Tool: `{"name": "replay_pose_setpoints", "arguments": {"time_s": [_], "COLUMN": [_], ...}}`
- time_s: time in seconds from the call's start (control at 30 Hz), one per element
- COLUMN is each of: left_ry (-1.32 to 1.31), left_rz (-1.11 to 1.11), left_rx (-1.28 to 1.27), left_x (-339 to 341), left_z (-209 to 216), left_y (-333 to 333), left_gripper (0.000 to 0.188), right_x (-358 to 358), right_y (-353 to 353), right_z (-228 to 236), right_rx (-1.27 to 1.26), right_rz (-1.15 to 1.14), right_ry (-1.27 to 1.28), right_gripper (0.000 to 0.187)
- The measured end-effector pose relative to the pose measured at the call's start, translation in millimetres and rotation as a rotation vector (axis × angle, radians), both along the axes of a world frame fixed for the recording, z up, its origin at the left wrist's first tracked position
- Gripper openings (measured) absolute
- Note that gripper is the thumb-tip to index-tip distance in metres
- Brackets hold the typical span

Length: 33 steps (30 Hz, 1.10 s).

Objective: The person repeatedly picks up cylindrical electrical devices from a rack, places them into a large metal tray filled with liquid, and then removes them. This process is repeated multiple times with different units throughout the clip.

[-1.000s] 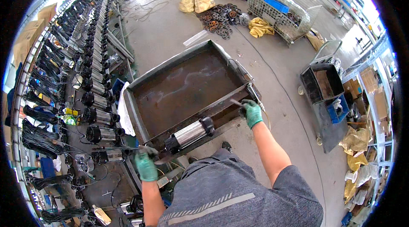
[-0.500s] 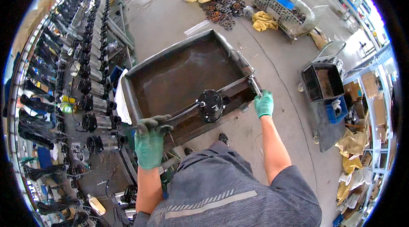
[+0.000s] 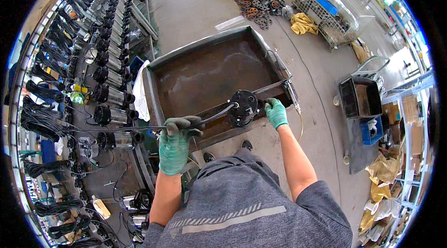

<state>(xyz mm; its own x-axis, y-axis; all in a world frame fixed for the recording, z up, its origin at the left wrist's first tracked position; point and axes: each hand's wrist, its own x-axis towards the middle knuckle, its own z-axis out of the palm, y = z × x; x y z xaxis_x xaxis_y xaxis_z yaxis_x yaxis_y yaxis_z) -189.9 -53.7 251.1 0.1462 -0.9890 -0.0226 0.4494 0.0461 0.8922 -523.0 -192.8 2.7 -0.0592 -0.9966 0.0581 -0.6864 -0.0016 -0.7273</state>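
My left hand [image 3: 173, 148], in a green glove with dark fingers, is closed round a black cable [image 3: 218, 114]. The cable runs from a round black motor-like unit [image 3: 243, 108] and also stretches away to the left. That unit sits at the near side of a dark metal trough [image 3: 195, 45], over its narrow front section. My right hand [image 3: 276, 113], gloved in green, is just right of the unit with its fingers curled; what they hold, if anything, is hidden. A slim metal tool [image 3: 291, 90] with a tan hose [image 3: 301, 129] lies at the trough's right rim, apart from the hand.
On the left a long bench carries rows of metal cylinders [image 3: 111, 114] and coiled black cables [image 3: 42, 120]. To the right stands a trolley with a black bin [image 3: 361, 97] and a blue crate [image 3: 372, 130]. Farther off are a wire cage [image 3: 326, 20], black rings and sacks.
My right hand has let go of the slim tool at the rim and moved left, beside the black unit. My left hand keeps the cable. The whole view has shifted slightly.
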Motion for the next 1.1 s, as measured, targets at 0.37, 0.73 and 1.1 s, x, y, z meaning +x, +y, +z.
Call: {"name": "replay_pose_setpoints", "arguments": {"time_s": [0.37, 0.73, 1.1], "left_ry": [0.009, -0.762, -0.260], "left_rz": [0.077, 0.514, 0.466], "left_rx": [-0.001, 0.391, 0.038], "left_x": [15.0, 116.5, 105.2], "left_z": [-23.3, -62.7, -24.0], "left_y": [16.4, 74.0, 72.7], "left_gripper": [0.049, 0.041, 0.051], "right_x": [1.2, 120.8, 56.0], "right_y": [-32.1, 40.5, 18.8], "right_z": [-62.2, 123.8, 36.2], "right_rx": [0.230, 0.136, -0.113], "right_rz": [-0.020, 0.343, 0.229], "right_ry": [-0.043, -0.049, 0.055], "right_gripper": [0.031, 0.037, 0.023]}}
